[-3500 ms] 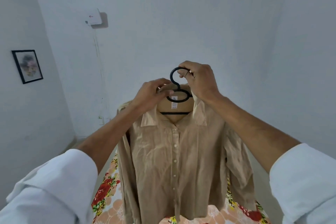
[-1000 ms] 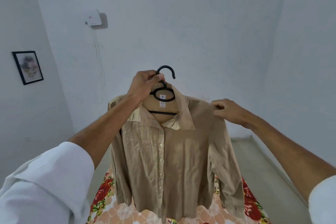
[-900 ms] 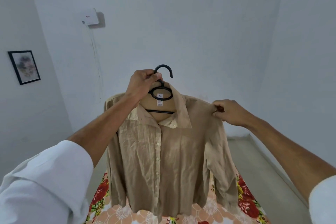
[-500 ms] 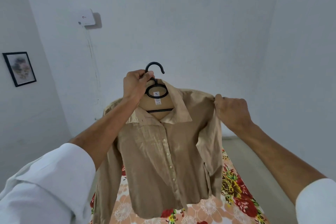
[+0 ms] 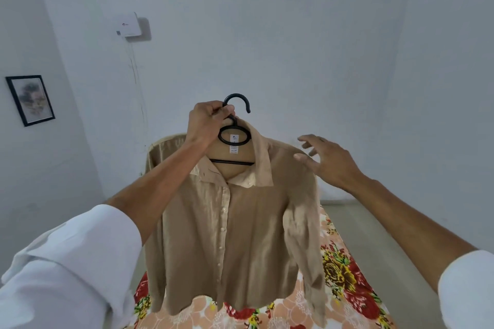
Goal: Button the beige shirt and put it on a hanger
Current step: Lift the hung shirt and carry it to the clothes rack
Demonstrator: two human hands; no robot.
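Partly, the black hanger was hidden: only its hook, neck ring and a stretch of crossbar were seen, its shoulders being covered by the beige shirt. The shirt was hung on it at the centre of the view, its front closed by buttons below the collar. The hook's stem was pinched by the left hand at 12 o'clock of the shirt. The right hand was held with fingers spread at 2 o'clock of the collar, just beside the shoulder; contact could not be made out. A floral bedspread below was cut off by the lower edge. A white label was seen inside the neck, its print too small to be read.
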